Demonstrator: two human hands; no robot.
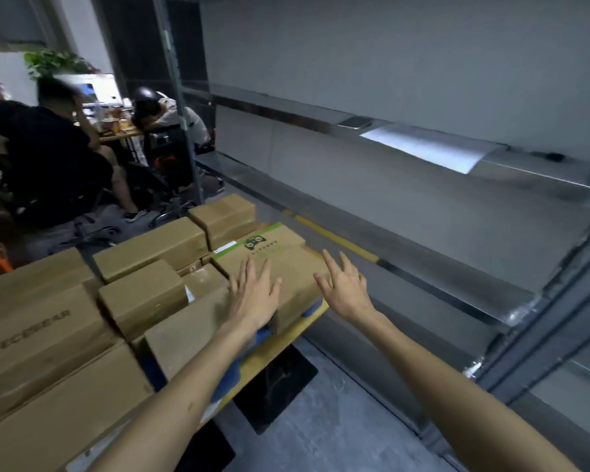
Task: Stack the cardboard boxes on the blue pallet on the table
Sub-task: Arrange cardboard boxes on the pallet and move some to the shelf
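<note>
Both hands, left hand and right hand, reach forward with fingers spread over the green-printed box.

Both forearms are showing bare, with no sleeves reaching into view. The left hand and right hand are wearing no gloves, and seemingly no rings, though blur is softening the fingers.

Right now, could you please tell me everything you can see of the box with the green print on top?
The box with the green print is plain brown cardboard, closed, lying flat at the right end of the stack. A green stripe edges its far side, beside a green game-controller logo and a white label. It rests on the blue pallet. The left hand lies open over its near top; the right hand hovers open at its right corner.
</note>
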